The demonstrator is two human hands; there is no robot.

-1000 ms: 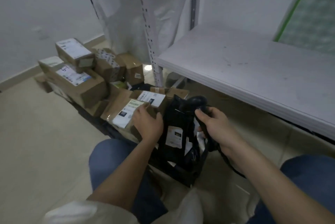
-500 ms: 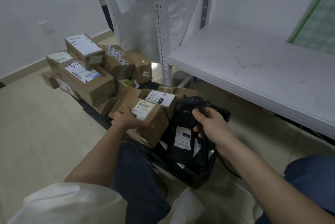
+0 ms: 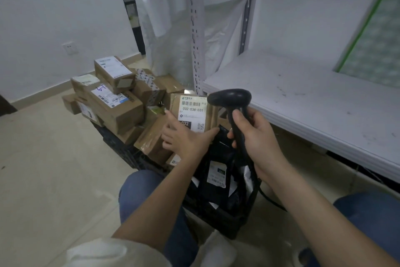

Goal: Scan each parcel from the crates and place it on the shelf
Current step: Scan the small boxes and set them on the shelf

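Centre frame: my left hand (image 3: 186,139) holds up a cardboard parcel (image 3: 191,113), label facing me; its lower edge hidden behind my fingers. Right of it, my right hand (image 3: 255,137) grips the scanner (image 3: 230,97), head just beside the label. Shelf (image 3: 313,98) at right, cut off.

Black crates (image 3: 127,154) of parcels (image 3: 116,106) sit on tiled floor (image 3: 54,180).

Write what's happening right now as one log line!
left hand holds brown cardboard parcel, label up | right hand grips black handheld scanner | white shelf bare
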